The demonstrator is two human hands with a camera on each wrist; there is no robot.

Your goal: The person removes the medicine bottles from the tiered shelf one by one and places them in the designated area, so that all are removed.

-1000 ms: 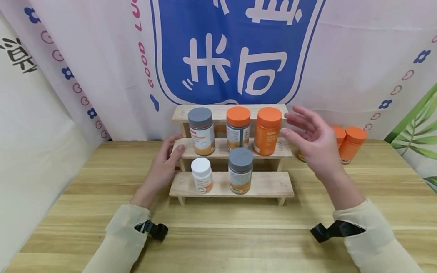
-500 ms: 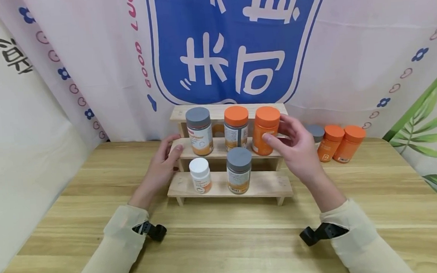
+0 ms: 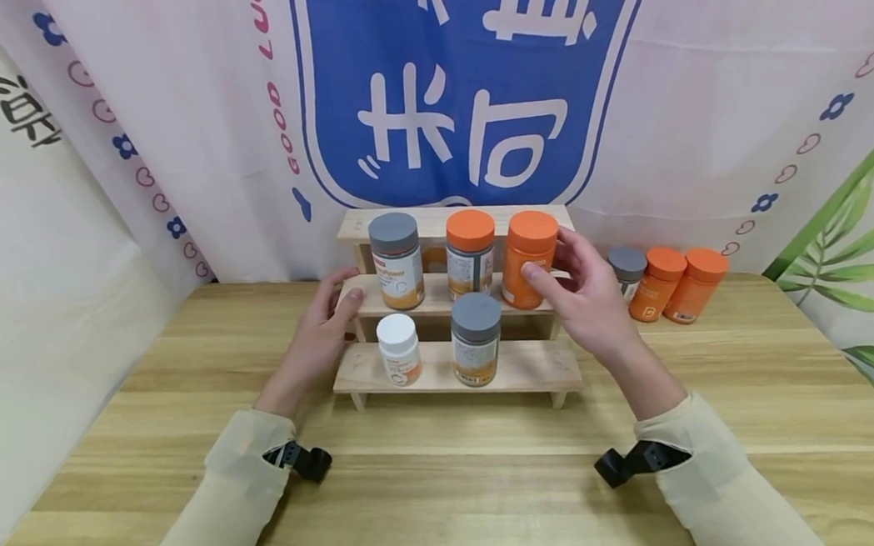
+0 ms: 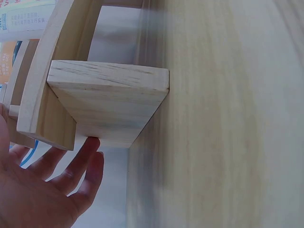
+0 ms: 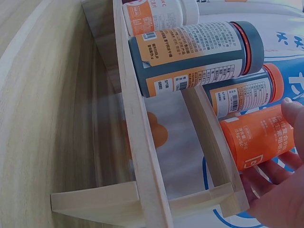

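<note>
My right hand (image 3: 592, 301) grips the orange bottle (image 3: 530, 259) at the right end of the middle tier, with its thumb across the front and fingers behind. In the right wrist view that orange bottle (image 5: 259, 135) lies between thumb and fingers, its base close over the board. My left hand (image 3: 325, 322) holds the left end of the wooden tiered rack (image 3: 533, 366), thumb on top of the middle tier. The left wrist view shows its fingers (image 4: 71, 173) reaching around the rack's end. Beside the orange bottle stand an orange-capped bottle (image 3: 470, 254) and a grey-capped bottle (image 3: 397, 263).
The lowest tier bears a small white bottle (image 3: 399, 350) and another grey-capped bottle (image 3: 475, 342). Right of the rack on the wooden table (image 3: 450, 489) stand a grey-capped bottle (image 3: 627, 265) and two orange bottles (image 3: 657, 284). A printed curtain (image 3: 233, 135) hangs behind.
My right hand has come in leftward from beside the orange bottle and taken hold of it. My left hand has stayed at the rack's left end. The view has shifted slightly.
</note>
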